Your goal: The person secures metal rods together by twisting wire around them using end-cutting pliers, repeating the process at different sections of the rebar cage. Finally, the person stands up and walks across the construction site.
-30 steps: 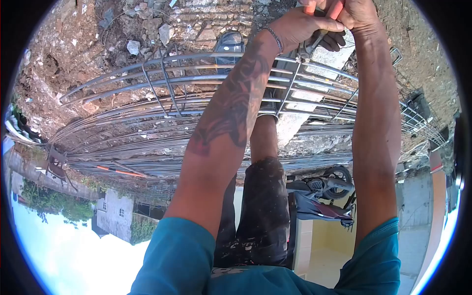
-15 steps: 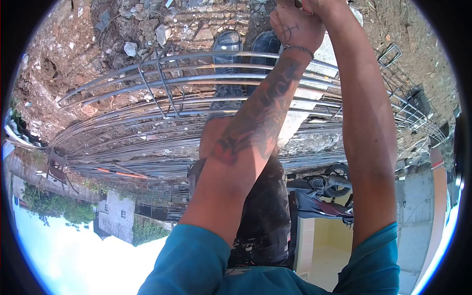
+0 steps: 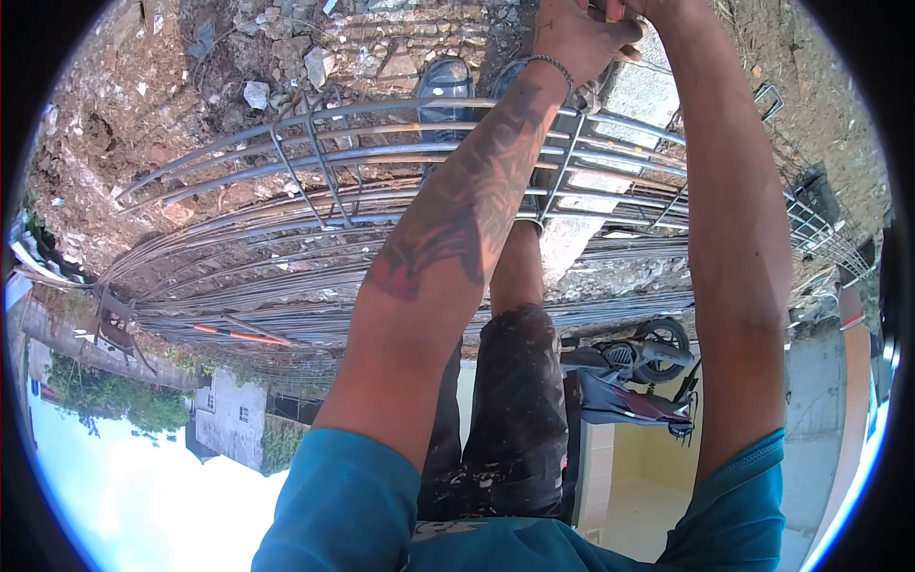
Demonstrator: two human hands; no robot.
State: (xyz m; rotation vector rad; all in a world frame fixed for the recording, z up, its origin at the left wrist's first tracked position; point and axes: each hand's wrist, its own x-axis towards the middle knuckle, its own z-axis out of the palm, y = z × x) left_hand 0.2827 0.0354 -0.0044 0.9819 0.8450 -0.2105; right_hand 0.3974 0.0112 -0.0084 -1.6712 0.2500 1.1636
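Observation:
My left hand (image 3: 583,40) is at the top edge of the view, past the nearest bars, with its fingers curled. What they hold, if anything, is hidden. Beside them is a small red and yellow object (image 3: 613,10), cut by the frame, its kind unclear. My right hand (image 3: 675,8) meets this object from the right and looks closed on it, though most of the hand is out of view. Below both hands runs a long cage of steel reinforcing bars (image 3: 381,151), tied with bent stirrups (image 3: 567,164).
Many thin steel rods (image 3: 257,286) lie bundled behind the cage. My boot (image 3: 445,91) stands on rubble-strewn ground. A pale concrete strip (image 3: 634,100) passes under the bars. A motorcycle (image 3: 634,381) is parked behind me, near a grey wall (image 3: 810,381).
My left forearm has swung left and its hand has turned, showing curled fingers. My right arm has shifted slightly right. The red and yellow object shows more clearly between the hands.

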